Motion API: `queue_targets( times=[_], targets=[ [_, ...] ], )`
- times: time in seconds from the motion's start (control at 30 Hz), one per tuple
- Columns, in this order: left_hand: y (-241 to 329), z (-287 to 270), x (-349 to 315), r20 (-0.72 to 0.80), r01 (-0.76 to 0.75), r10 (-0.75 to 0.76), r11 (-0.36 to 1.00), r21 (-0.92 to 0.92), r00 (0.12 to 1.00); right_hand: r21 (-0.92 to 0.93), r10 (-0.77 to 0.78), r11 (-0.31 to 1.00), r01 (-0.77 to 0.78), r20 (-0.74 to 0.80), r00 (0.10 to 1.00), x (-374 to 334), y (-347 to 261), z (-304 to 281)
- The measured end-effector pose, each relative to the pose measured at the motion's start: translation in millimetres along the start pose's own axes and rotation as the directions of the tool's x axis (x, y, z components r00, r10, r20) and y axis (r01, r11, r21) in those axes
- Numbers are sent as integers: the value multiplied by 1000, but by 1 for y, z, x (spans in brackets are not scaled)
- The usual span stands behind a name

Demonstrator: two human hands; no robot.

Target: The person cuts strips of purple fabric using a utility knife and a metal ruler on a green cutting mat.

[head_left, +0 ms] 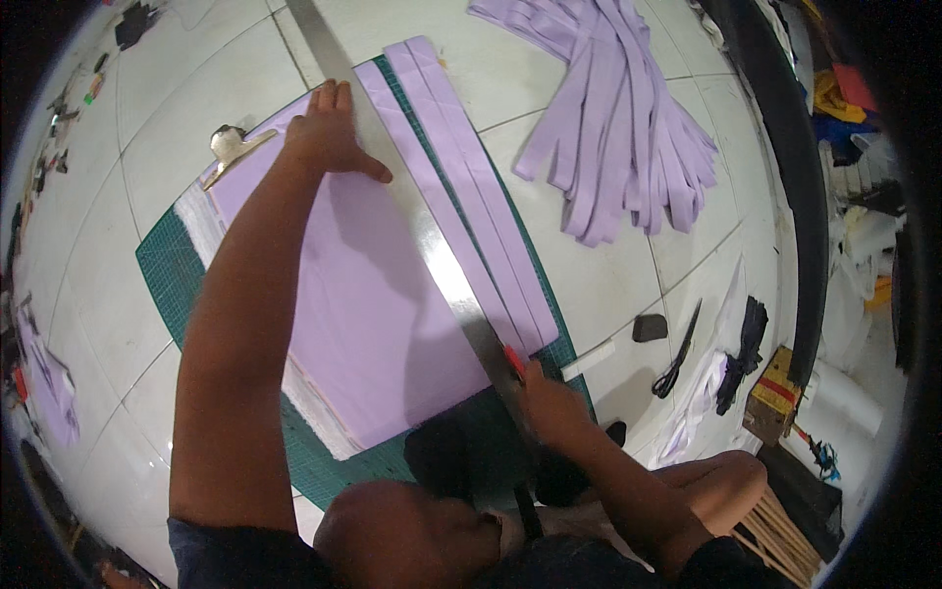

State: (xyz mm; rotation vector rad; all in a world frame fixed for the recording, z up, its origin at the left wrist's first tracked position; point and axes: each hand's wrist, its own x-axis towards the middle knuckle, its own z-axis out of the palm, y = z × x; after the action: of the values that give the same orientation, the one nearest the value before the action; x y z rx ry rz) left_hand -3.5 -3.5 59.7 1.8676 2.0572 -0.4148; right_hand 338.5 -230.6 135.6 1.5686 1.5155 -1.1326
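Observation:
A folded stack of lilac fabric (363, 324) lies on a green cutting mat (169, 265), with a long metal ruler (432, 231) slanting across it. My left hand (329, 137) presses flat at the ruler's far part, fingers and thumb spread. At the ruler's near end my right hand (557, 410) is closed round a red cutter (514, 361), its tip by the ruler's right edge; the blade is too small to make out. Right of the ruler lie cut lilac strips (471, 196), side by side with a gap between them. A silver bulldog clip (234, 152) grips the stack's far left corner.
A pile of lilac strips (618, 128) lies on the white tiled floor (559, 265) at the far right. Scissors (679, 353), a dark block (650, 328) and black cloth (743, 353) are on the right. Scraps (54, 383) lie far left.

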Motion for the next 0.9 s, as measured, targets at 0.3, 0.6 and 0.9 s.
queue_targets(
  times=[0.3,0.6,0.9],
  targets=[
    [-10,1,4,8,22,-21,998,-61,1000,70,78,995,-77,-23,997,-81,58,33],
    [-9,-13,52,-371,23,-82,986,-163,925,437,22,892,111,-288,957,-54,118,98],
    [-9,-16,85,-297,-116,-12,905,-408,955,519,82,853,58,-242,967,-54,116,102]
  ],
)
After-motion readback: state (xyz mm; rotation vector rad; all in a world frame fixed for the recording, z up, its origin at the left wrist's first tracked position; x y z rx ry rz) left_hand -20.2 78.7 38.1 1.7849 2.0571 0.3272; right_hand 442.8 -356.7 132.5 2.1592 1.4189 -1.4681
